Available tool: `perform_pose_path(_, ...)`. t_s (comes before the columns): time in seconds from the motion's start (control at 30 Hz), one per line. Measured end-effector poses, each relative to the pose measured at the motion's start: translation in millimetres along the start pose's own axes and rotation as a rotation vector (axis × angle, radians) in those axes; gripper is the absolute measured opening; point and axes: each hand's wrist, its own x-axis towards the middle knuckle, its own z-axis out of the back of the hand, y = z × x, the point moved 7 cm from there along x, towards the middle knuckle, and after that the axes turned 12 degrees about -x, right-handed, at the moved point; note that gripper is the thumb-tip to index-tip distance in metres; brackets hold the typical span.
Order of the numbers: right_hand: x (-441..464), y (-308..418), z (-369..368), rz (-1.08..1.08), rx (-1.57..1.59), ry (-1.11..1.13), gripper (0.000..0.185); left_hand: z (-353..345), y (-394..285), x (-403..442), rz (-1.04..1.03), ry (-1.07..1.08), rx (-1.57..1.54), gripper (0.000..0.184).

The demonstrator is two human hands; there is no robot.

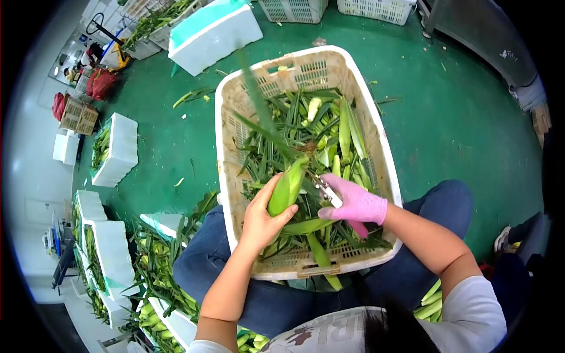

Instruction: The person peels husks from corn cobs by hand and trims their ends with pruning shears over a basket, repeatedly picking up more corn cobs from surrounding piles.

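My left hand is wrapped round a green ear of corn in its husk, its leafy tip pointing up and away from me. A long leaf rising from that tip is blurred. In a pink glove, my right hand grips pruning shears with a white metal part and a pinkish-red handle end showing below the palm. The shears' blades lie close to the ear's upper end; whether they touch it I cannot tell. Beneath both hands stands a dirty cream plastic crate holding cut leaves and husk pieces.
White foam boxes with corn stand at the left, and another foam box is at the far side. Piled leafy corn lies by my left leg. Plastic baskets line the back. Another person's shoe shows at the right.
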Motion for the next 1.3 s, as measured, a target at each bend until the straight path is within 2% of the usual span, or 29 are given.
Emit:
perform_pose_path(0.03,0.5,-3.7,-0.1,0.056,0.027,-0.019,0.078,-1.8,2.8,0.1,0.037,0.055,-0.042,0.078)
perform_pose_path(0.07,1.1,-6.6,-1.4,0.073,0.076,-0.031,0.062,-5.9,11.8,-1.4,0.196,0.157,-0.228,0.08)
perform_pose_path(0.17,-3.2,0.2,1.0,0.028,0.026,0.169,0.058,-11.0,34.7,-6.1,0.413,0.308,-0.452,0.085)
perform_pose_path(0.2,-4.6,6.2,4.9,0.03,-0.004,0.187,0.054,-12.8,36.2,-7.4,0.426,0.328,-0.526,0.086)
perform_pose_path(0.23,-2.4,8.5,10.0,0.181,-0.074,0.032,0.051,-13.6,37.1,-7.7,0.436,0.343,-0.599,0.087)
perform_pose_path(0.3,-1.3,8.4,15.8,0.055,-0.254,0.036,0.048,-6.3,38.4,-4.3,0.362,0.281,-0.517,0.086)
perform_pose_path(0.33,-1.1,8.3,15.6,0.074,-0.237,-0.002,0.044,-5.2,39.6,-3.9,0.389,0.286,-0.536,0.085)
perform_pose_path(0.37,-1.8,6.6,12.2,0.008,-0.166,0.047,0.048,-3.8,40.3,-5.4,0.412,0.289,-0.556,0.084)
perform_pose_path(0.43,-5.1,3.7,-1.6,-0.102,0.337,0.044,0.033,3.2,40.2,-4.4,0.375,0.27,-0.572,0.082)
perform_pose_path(0.47,-8.3,8.1,-2.0,-0.112,0.423,0.022,0.022,6.2,38.3,-3.5,0.361,0.251,-0.562,0.08)
perform_pose_path(0.57,-17.1,21.5,1.4,-0.002,0.445,0.146,0.042,10.5,34.7,-3.2,0.363,0.302,-0.626,0.079)
perform_pose_path(0.6,-22.0,27.4,3.1,-0.075,0.41,0.211,0.056,10.1,30.2,-4.6,0.367,0.349,-0.662,0.079)
perform_pose_path(0.7,-25.2,13.3,-9.5,-0.042,0.422,0.398,0.061,0.8,22.6,-10.5,0.399,0.537,-0.742,0.082)
perform_pose_path(0.83,-25.6,16.9,-17.5,0.099,0.395,0.433,0.056,-28.9,25.1,-21.5,0.478,0.806,-0.907,0.083)
perform_pose_path(0.9,-22.8,12.9,-20.2,-0.068,0.602,0.381,0.042,-33.4,29.3,-24.8,0.523,0.721,-1.071,0.085)
perform_pose_path(0.93,-19.1,7.8,-21.6,-0.1,0.758,0.201,0.038,-29.9,20.4,-22.8,0.503,0.677,-1.165,0.088)
perform_pose_path(0.97,-14.0,0.1,-25.4,-0.131,0.913,0.022,0.035,-22.3,13.5,-21.1,0.372,0.651,-1.222,0.091)
perform_pose_path(1.0,-6.5,-12.0,-29.6,-0.161,1.183,-0.004,0.031,-10.0,6.4,-24.0,0.279,0.574,-1.326,0.091)
perform_pose_path(1.03,-1.9,-12.2,-27.3,-0.096,1.343,0.032,0.038,5.8,-1.4,-32.2,0.181,0.486,-1.42,0.091)
perform_pose_path(1.1,-4.1,-24.7,-26.8,-0.178,1.281,-0.009,0.056,44.7,-17.5,-64.9,-0.02,0.361,-1.456,0.098)
perform_pose_path(1.17,-6.2,-34.2,-39.1,-0.274,1.304,0.072,0.061,85.3,-27.7,-122.7,-0.314,0.027,-1.178,0.09)
perform_pose_path(1.23,-10.1,-29.1,-58.7,-0.281,1.198,0.196,0.068,120.0,-27.9,-200.6,-0.421,-0.337,-0.948,0.09)
perform_pose_path(1.3,-13.2,-27.4,-83.1,-0.31,1.158,0.33,0.066,139.8,-43.3,-274.8,-0.559,-0.565,-0.663,0.09)
